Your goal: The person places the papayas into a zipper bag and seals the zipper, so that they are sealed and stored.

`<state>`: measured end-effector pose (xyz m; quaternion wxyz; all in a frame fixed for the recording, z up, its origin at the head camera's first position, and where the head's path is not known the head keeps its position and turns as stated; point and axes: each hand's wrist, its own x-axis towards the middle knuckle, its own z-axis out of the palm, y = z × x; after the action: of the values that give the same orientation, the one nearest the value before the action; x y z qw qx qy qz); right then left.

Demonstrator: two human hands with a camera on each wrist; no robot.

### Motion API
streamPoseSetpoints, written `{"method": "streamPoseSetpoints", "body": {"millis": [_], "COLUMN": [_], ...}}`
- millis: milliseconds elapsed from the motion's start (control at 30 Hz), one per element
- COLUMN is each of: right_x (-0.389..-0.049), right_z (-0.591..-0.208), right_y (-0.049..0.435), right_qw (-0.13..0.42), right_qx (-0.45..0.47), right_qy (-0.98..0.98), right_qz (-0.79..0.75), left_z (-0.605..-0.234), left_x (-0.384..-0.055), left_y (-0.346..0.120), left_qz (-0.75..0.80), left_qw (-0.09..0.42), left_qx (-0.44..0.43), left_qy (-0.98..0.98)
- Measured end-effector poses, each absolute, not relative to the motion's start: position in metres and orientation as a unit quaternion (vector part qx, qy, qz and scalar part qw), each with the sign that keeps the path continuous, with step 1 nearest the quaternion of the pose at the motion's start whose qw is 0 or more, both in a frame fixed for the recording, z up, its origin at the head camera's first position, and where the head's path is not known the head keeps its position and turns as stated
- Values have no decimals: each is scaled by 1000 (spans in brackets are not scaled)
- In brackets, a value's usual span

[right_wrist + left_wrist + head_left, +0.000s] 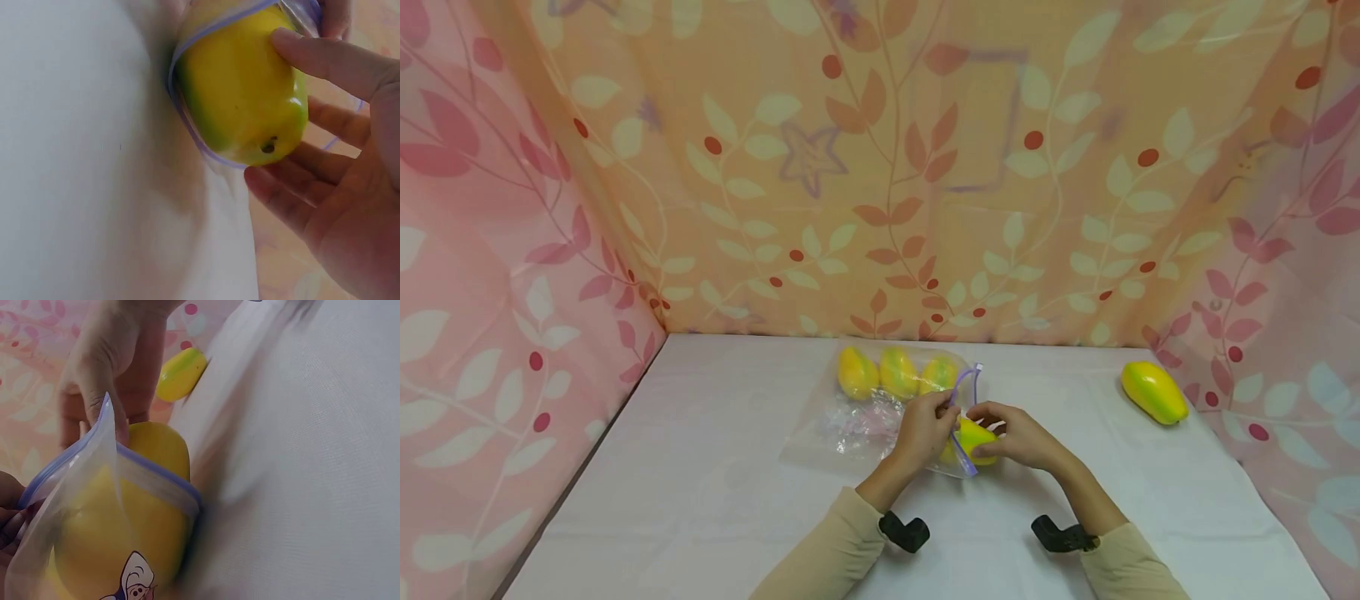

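A clear zip bag (865,425) with a purple zip edge (156,467) lies on the table. My left hand (923,429) pinches the bag near its mouth, which gapes to the right. A yellow mango (240,94) with greenish sides sits partly inside that mouth, its stem end outward. Around the outer end of this mango are the thumb and fingers of my right hand (1026,437), the thumb on its upper side. Further inside the bag, three yellow-green mangoes (857,372) lie in a row along the far side.
Another yellow-green mango (1153,392) lies at the table's right edge. The white-covered table (700,500) is bounded by floral curtains (880,208) at the back and sides. Black wrist mounts (904,532) stick out from both wrists.
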<state>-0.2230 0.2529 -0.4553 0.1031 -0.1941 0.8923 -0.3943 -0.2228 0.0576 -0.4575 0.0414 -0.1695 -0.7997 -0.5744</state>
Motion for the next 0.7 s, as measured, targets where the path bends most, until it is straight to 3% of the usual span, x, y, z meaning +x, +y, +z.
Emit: {"method": "streamPoseSetpoints", "body": {"millis": [200,700], "right_x": [-221,-220], "right_z": [-462,-480], "right_y": [263,235], "right_qw": [136,97], "right_qx": [-168,-190], "right_qy": [892,848], "right_qz": [-397,-485], "left_z": [-458,-455], "left_x": [-223,-219], "left_y": [56,60], "left_qz": [-571,-556], "left_qw": [33,66], "left_qx": [-166,-179], "left_qy": [-803,-809]}}
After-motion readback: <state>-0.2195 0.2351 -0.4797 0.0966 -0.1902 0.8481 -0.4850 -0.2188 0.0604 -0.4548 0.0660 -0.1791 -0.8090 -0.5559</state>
